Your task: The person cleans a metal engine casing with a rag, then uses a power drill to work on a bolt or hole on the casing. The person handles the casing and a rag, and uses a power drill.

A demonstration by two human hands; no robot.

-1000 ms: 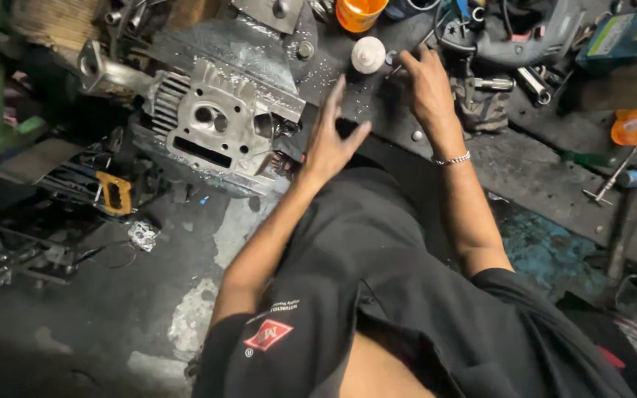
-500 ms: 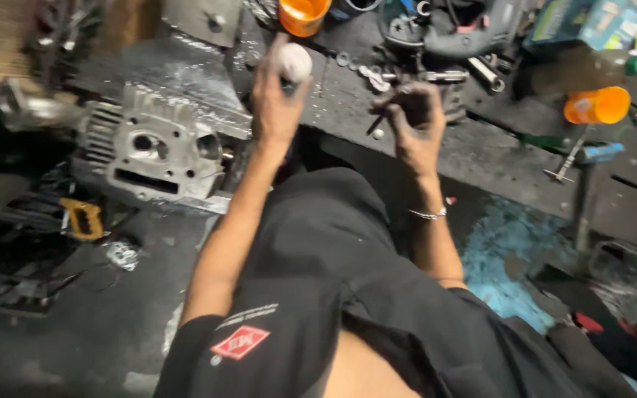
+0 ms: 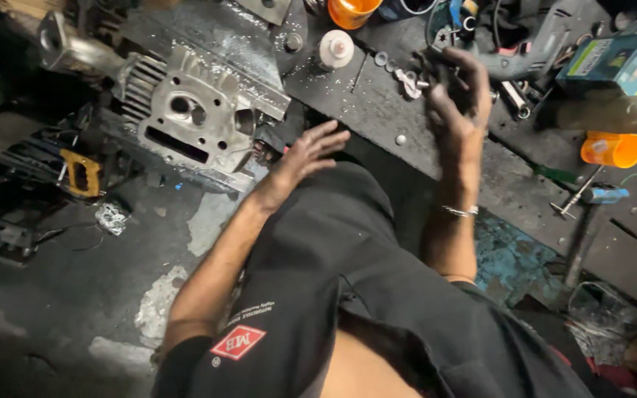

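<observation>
Engine block (image 3: 200, 121), grey and finned, sits far left on the greasy bench (image 3: 377, 110), untouched. My left hand (image 3: 307, 155) hovers near it, fingers spread, holding nothing. My right hand (image 3: 455, 103) curls over loose washers (image 3: 407, 81); I cannot tell what it grips. Work looks barely begun.

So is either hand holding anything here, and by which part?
Left hand: nothing, fingers spread open. Right hand: fingers curled around something small and dark; what it is and where it is gripped cannot be told.
</observation>
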